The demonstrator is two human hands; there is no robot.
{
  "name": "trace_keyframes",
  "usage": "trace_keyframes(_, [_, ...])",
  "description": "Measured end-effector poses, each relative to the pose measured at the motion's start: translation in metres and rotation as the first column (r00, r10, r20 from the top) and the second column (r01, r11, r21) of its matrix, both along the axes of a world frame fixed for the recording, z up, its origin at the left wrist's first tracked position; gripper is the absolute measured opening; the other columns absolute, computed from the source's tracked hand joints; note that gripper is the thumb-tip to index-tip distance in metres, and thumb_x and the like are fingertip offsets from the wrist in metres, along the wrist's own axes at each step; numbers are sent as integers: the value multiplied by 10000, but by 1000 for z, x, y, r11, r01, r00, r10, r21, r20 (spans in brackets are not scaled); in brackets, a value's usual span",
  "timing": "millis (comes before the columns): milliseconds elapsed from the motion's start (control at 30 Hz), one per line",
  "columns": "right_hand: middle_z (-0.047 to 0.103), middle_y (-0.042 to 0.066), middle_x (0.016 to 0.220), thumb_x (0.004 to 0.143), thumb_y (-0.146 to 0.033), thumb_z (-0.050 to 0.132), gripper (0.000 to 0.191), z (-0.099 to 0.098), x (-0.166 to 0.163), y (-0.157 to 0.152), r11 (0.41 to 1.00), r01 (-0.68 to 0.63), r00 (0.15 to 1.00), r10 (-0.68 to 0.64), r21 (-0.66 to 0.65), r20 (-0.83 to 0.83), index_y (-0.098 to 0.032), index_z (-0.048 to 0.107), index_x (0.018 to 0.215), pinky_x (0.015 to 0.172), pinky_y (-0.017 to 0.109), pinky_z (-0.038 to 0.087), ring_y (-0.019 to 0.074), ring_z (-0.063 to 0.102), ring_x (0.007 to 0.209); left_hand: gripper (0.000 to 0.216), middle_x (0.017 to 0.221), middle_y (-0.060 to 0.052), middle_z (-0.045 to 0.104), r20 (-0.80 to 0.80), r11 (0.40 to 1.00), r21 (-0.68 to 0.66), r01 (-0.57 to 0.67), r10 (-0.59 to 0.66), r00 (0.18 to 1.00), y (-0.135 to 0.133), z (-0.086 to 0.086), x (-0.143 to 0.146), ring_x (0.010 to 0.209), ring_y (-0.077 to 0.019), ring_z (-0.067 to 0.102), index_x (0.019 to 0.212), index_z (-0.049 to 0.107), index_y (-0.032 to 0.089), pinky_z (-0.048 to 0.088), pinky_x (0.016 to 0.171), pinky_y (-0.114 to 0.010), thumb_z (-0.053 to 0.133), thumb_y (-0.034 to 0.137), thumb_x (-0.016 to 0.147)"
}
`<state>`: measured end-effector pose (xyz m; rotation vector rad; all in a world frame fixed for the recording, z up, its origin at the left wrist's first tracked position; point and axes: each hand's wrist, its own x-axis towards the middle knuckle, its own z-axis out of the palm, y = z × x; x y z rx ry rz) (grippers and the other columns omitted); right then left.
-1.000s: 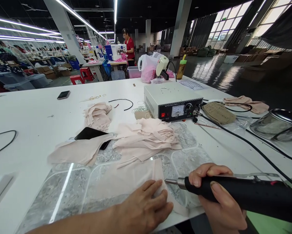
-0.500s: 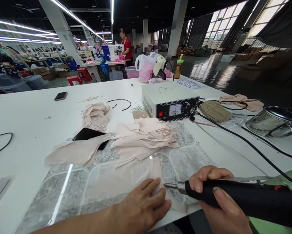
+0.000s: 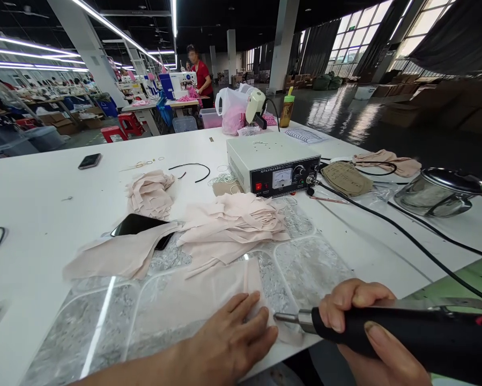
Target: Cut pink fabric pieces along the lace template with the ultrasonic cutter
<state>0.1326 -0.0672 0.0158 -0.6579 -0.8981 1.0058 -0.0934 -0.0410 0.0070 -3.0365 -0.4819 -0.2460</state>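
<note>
My left hand (image 3: 228, 343) lies flat with fingers spread on a pale pink fabric piece (image 3: 200, 295) spread over a glass plate (image 3: 305, 268) at the near table edge. My right hand (image 3: 361, 332) grips a black handheld tool (image 3: 405, 335) whose metal tip (image 3: 283, 317) points left at the fabric's right edge, just beside my left fingers. A black cable (image 3: 385, 225) runs from the tool towards a white control box (image 3: 273, 163) with a dial meter.
A stack of pink fabric pieces (image 3: 232, 222), a smaller pile (image 3: 150, 193), and a black phone (image 3: 138, 225) partly under cloth lie ahead. A steel pot (image 3: 439, 193), another phone (image 3: 90, 161), a bottle (image 3: 287, 110) and a plastic bag (image 3: 232, 110) sit farther off. A person in red (image 3: 200, 75) works behind.
The view has shifted, so everything sits lower and further left in frame. My right hand and tool tip sit nearer the table edge along the fabric; my left hand keeps pressing the fabric.
</note>
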Motion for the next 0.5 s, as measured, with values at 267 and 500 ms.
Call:
trace_keyframes(267, [541, 1, 765, 841, -294, 609, 75, 2, -1, 1, 1000, -7, 1000, 6, 23, 16, -226, 581, 855, 521, 292, 529, 112, 567, 552, 430, 1260, -146, 567, -30, 999, -43, 2, -3, 1000, -1, 4, 1, 1227, -334, 482, 1315, 496, 108, 360, 1033, -452, 518, 286, 925])
trace_keyframes(500, [544, -2, 762, 826, -295, 613, 78, 0, 0, 1, 1000, 6, 1000, -6, 0, 5, -228, 583, 854, 525, 291, 519, 113, 569, 557, 404, 1268, -137, 561, -3, 1000, -19, -2, 2, 1000, 0, 1, 1, 1225, -333, 481, 1308, 504, 117, 369, 1029, -442, 496, 277, 938])
